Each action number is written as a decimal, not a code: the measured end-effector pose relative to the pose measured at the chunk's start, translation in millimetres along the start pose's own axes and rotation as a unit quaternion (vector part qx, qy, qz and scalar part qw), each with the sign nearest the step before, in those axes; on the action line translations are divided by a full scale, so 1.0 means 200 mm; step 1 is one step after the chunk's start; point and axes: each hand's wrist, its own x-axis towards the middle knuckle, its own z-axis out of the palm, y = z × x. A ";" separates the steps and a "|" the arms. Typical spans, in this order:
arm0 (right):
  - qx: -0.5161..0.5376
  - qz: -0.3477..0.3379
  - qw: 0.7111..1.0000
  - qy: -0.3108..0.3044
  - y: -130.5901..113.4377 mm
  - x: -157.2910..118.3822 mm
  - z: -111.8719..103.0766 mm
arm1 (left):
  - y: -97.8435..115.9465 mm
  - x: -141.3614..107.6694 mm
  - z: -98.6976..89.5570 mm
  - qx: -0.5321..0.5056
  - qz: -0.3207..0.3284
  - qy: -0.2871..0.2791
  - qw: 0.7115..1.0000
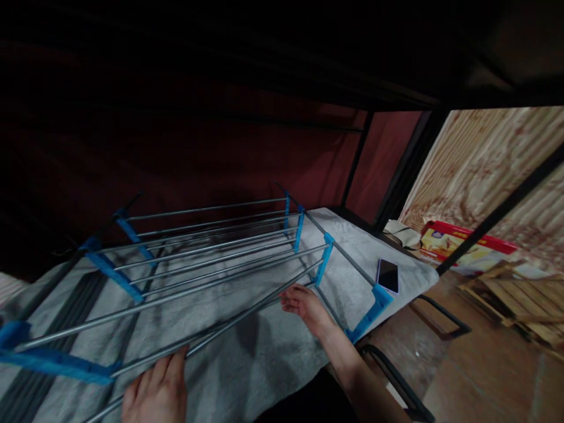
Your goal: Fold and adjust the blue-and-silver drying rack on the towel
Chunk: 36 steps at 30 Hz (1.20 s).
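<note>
A frame of grey metal rods (207, 270) joined by blue plastic connectors (326, 258) rests on a grey blanket (273, 358). At the bottom left, my left hand (156, 385) closes over a rod on the near side, with its fingertips partly hidden. One slanted rod (242, 315) runs from near that hand up to a blue connector on the right. My right hand (304, 305) is at this rod, its fingers loosely bent and apart, the fingertips touching or just beside it. Another blue corner piece (372, 311) is to the right of that hand.
Several loose dark rods (66, 317) lie on the blanket at left. A phone (388, 276) lies near its right edge. Dark metal posts (497, 211) and a low ceiling enclose the space. Beyond are a red and yellow box (462, 244) and a wooden slatted piece (520, 299).
</note>
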 end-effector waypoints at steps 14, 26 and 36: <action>-0.583 -0.462 0.665 -0.069 0.07 0.01 0.00 | 0.08 0.25 -0.12 0.008 -0.061 -0.026 0.998; -0.708 -0.526 0.459 -0.106 0.03 0.27 0.00 | 0.06 0.27 -0.08 -0.073 -0.090 0.075 0.990; -0.705 -0.528 0.461 -0.108 0.01 0.30 -0.01 | -0.38 0.09 0.03 -0.318 -0.469 0.343 0.749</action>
